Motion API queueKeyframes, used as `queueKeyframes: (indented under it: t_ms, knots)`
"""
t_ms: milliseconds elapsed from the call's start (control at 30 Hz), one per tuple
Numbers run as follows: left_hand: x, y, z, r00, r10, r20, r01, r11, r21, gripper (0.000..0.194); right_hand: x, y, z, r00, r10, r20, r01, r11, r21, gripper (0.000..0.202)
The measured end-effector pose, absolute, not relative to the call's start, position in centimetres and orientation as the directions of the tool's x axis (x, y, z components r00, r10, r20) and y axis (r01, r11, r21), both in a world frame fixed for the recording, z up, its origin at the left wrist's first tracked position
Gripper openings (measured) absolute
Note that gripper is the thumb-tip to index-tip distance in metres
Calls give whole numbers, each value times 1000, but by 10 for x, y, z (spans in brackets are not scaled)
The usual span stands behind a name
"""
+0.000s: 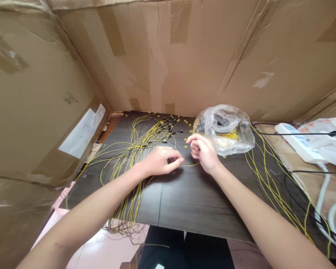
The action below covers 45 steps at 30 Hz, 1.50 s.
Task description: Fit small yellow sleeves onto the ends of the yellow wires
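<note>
My left hand [164, 160] is over the middle of the dark table, its thumb and fingers pinched together beside a thin yellow wire [190, 164]. That wire runs rightward toward my right hand [202, 151], whose fingers are curled; what it holds, if anything, is too small to make out. Left of my hands lies a spread bundle of yellow wires [134, 149] with black tips [164, 141]. Small yellow pieces [185, 147] are scattered behind my hands. Just beyond my right hand sits a clear plastic bag [231, 144] with yellow items inside.
Cardboard walls [156, 56] stand behind and at the left of the dark table [190, 209]. More yellow wires [268, 186] and black cables run along the right side, near a white power strip [298, 144] and a white plastic bag [330, 136]. Wire ends hang over the front edge.
</note>
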State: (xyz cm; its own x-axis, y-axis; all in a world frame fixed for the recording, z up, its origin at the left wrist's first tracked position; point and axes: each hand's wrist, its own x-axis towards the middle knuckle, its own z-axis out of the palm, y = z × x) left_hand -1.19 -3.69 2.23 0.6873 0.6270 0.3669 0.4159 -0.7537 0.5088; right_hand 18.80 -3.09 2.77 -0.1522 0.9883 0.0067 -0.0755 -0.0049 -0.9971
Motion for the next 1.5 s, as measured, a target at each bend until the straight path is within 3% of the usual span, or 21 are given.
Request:
queueKeyframes:
  t_ms: [133,300,467,667,867,1000,1067,1133,1200,1267,1367,1500]
  knots:
    - [-8,-45,25,716,580,389,292,-755,588,37,189,-31,29,-78,997,29,-199,13,-980,19]
    - [-8,-33,16,518,742,425,449,-659,604,27,183,-34,19,-185,983,-21,-232,-65,-971,25]
    - [-11,-25,10,423,796,432,509,-603,614,15,173,-38,5,-204,977,60,-138,32,-990,30]
    - [-12,-26,11,407,747,526,530,-662,530,19,169,-43,6,-105,991,85,-97,75,-992,31]
    - [-14,-21,4,446,686,575,453,-727,516,14,165,-46,3,-33,998,44,-232,36,-972,42]
    - [-14,-19,2,417,687,595,391,-726,566,15,165,-43,2,-101,995,-9,-319,-41,-947,47]
    - [-13,-19,3,396,698,597,351,-716,604,13,171,-40,4,-115,992,46,-245,16,-969,37]
    - [-12,-20,4,379,717,586,320,-695,643,12,181,-36,7,-70,978,199,-34,197,-980,22]
    - [-12,-20,5,373,746,552,306,-660,686,13,193,-31,8,-36,911,410,285,403,-870,17]
    - [-12,-21,5,383,782,492,304,-609,732,14,203,-26,7,-91,852,515,547,475,-689,19]
    - [-12,-21,4,399,820,411,291,-538,791,17,208,-23,2,-215,873,438,740,439,-510,22]
    - [-11,-21,4,391,840,376,262,-494,829,22,202,-24,-4,-297,898,324,835,409,-368,26]
